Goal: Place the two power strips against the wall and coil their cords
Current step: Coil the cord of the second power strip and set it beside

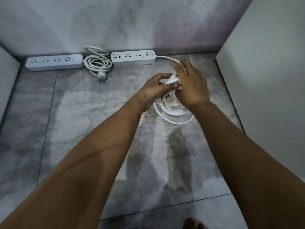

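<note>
Two white power strips lie along the base of the grey wall: the left power strip (54,62) and the right power strip (133,58). Between them sits the left strip's coiled cord (97,63), its plug (101,76) lying on the floor. The right strip's cord (173,111) runs from the strip's right end to my hands and hangs in loops below them. My left hand (156,89) pinches the bunched loops. My right hand (189,85) is over the loops, its fingers stretched along the cord toward the strip; what its palm holds is hidden.
The floor is grey stone tile (82,121). A white panel (264,71) stands on the right and another white panel (6,76) at the left edge, boxing in the corner. My toes (194,223) show at the bottom edge.
</note>
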Available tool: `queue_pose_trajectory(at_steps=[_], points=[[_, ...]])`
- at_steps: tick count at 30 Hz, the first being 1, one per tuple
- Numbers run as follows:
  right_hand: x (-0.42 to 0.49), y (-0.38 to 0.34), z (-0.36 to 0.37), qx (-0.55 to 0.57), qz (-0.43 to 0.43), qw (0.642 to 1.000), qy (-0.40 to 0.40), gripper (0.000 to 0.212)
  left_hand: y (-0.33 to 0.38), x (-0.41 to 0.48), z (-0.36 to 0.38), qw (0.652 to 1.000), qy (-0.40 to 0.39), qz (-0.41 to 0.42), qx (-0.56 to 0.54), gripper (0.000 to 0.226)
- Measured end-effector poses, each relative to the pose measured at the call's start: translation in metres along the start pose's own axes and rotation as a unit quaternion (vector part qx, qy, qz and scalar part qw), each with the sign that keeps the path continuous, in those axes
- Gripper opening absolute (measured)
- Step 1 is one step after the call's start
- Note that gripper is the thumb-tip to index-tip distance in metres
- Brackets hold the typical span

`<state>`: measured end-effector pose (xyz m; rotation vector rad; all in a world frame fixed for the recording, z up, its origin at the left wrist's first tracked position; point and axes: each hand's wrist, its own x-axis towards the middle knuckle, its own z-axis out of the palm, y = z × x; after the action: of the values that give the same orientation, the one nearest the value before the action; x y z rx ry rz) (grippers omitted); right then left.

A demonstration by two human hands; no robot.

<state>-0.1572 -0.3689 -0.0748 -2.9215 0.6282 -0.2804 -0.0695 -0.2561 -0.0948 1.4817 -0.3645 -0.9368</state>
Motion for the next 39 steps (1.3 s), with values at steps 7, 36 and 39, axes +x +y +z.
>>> queue_pose_trajectory(at_steps=[7, 36, 39], points=[[0.007, 0.002, 0.004, 0.04, 0.019, 0.999, 0.022, 0.038, 0.001, -0.002, -0.001, 1.0, 0.017, -0.022, -0.011, 0.071], [0.016, -0.001, 0.026, 0.649, 0.519, 0.556, 0.013, 0.035, -0.007, 0.002, 0.036, 0.932, 0.121, -0.089, -0.33, 0.062], [0.015, 0.0, 0.024, 0.633, 0.503, 0.587, -0.04, 0.035, 0.002, 0.007, 0.034, 0.928, 0.157, -0.094, -0.324, 0.056]])
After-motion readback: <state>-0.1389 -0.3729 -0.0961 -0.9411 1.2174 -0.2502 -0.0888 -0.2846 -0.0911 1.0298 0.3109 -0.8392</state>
